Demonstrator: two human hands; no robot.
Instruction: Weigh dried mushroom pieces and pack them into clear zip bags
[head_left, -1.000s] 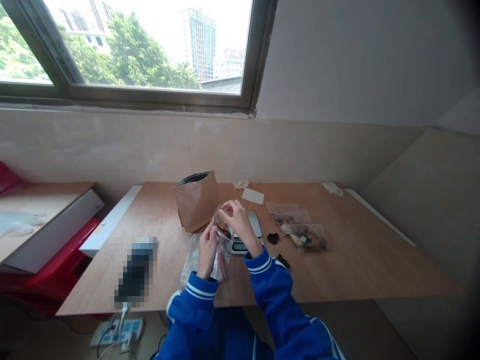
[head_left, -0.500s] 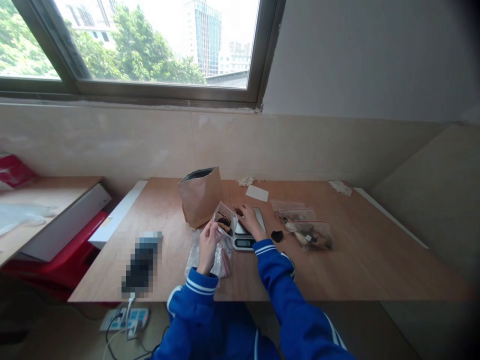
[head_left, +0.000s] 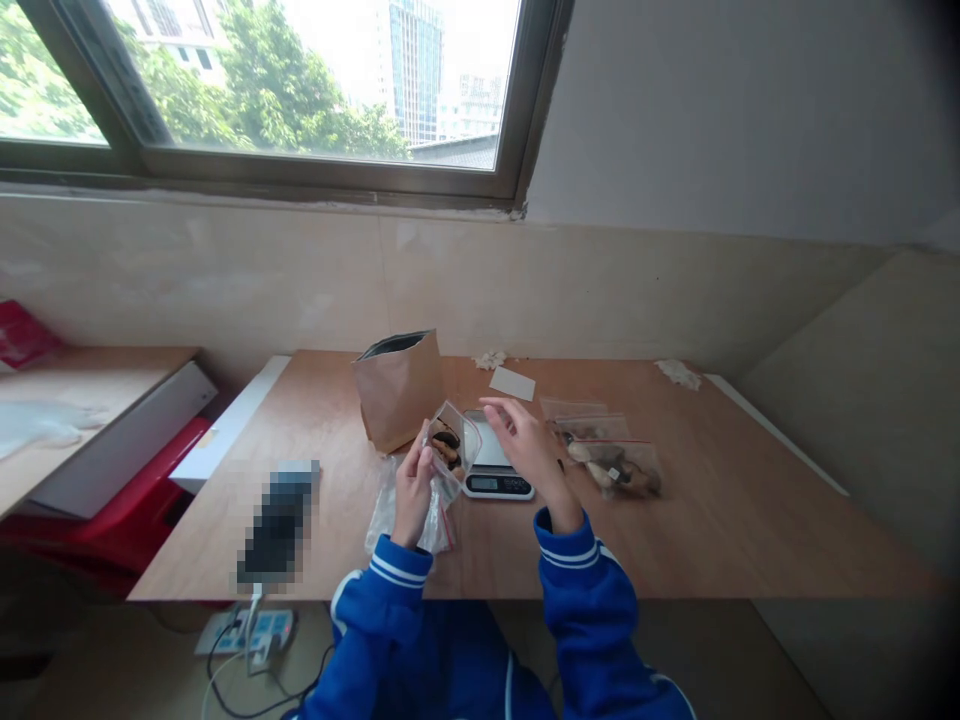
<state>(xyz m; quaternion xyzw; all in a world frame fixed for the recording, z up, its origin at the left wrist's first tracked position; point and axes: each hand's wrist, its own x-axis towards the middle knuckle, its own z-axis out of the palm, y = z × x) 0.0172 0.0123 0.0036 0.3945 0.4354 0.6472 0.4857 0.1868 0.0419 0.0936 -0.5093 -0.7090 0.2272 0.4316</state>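
My left hand (head_left: 415,490) pinches the edge of a clear zip bag (head_left: 466,440), tilted with its mouth toward the right. Dark and tan dried pieces (head_left: 448,447), perhaps sliced mushrooms, lie inside it. My right hand (head_left: 523,445) hovers over a kitchen scale (head_left: 498,485) with fingers stretched out and nothing visible in them. It partly covers the scale's plate. Under my left hand lie crumpled clear plastic bags (head_left: 386,510) with a red seal strip. A small dark piece just right of my right wrist is mostly hidden.
A brown paper bag (head_left: 399,395) stands open behind my left hand. Filled zip bags (head_left: 619,470) lie to the right. A white card (head_left: 513,383) and crumpled tissue (head_left: 490,360) sit at the back. A blurred dark device (head_left: 277,525) with a cable lies left, above a power strip (head_left: 270,632).
My right hand has drawn back from the zip bag's mouth to the right, its fingers straightening; the brown piece at its fingertips no longer shows there. More of the scale's front is visible.
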